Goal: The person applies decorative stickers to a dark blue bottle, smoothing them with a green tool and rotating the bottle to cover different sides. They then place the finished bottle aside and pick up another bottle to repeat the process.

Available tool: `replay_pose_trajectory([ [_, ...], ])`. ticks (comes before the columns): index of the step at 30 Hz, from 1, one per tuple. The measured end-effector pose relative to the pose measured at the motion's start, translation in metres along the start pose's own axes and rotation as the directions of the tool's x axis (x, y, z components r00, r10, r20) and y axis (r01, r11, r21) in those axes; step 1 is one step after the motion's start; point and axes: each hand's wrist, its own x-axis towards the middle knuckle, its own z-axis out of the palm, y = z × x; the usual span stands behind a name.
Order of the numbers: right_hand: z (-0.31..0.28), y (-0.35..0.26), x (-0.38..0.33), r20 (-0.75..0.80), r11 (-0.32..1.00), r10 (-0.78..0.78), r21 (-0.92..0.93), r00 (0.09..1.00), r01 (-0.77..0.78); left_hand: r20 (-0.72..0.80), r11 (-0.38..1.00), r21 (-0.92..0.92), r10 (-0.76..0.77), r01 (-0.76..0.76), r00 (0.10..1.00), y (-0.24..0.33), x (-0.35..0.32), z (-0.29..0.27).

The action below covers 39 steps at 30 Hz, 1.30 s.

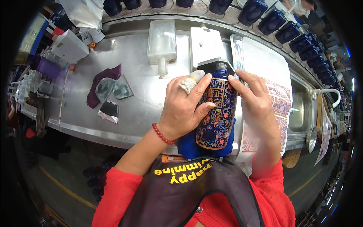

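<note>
A dark blue bottle point(223, 132) with a colourful floral pattern and gold characters lies tilted before me, its neck pointing away. Its lower end is over a blue cloth point(185, 145) at the table's front edge. My left hand point(181, 104) grips the bottle's left side, with one thumb-side finger at the shoulder and the thumb tip on the front. A pale cloth wrap point(188, 84) covers one of its fingers. On the other side, my right hand point(255, 94) presses its fingertips to the right shoulder. Beneath the neck is a dark angular stand point(204, 64).
Patterned sheets point(278, 94) lie at right, beside a sink point(301, 109) with a white tap point(331, 93). A clear bottle point(162, 41) and a white box point(206, 43) stand behind. Cloth scraps point(102, 87) lie left. Blue bottles point(252, 11) line the far conveyor.
</note>
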Motion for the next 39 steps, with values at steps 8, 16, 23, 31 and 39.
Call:
replay_pose_trajectory([
  [8, 0.002, -0.002, -0.012, -0.041, 0.999, 0.001, 0.034, 0.999, 0.001, -0.036, 0.996, -0.084, 0.0, -0.004, 0.999, 0.006, -0.002, 0.006],
  [16, 0.003, -0.011, -0.049, -0.005, 0.96, 0.15, 0.24, 0.989, -0.145, 0.004, 0.986, -0.164, 0.031, -0.03, 1.0, 0.007, -0.018, 0.004],
  [23, 0.008, -0.015, -0.075, 0.133, 0.918, 0.158, 0.346, 0.978, -0.195, 0.121, 0.986, -0.161, 0.067, -0.047, 0.99, 0.008, -0.027, 0.0],
  [31, 0.016, -0.012, -0.088, 0.149, 0.868, 0.181, 0.441, 0.972, -0.229, 0.194, 0.978, -0.167, 0.157, -0.125, 0.968, 0.01, -0.034, -0.012],
  [39, 0.023, -0.01, -0.097, 0.096, 0.836, 0.153, 0.517, 0.984, -0.181, 0.281, 0.996, 0.01, 0.083, -0.089, 0.956, 0.021, -0.062, -0.013],
])
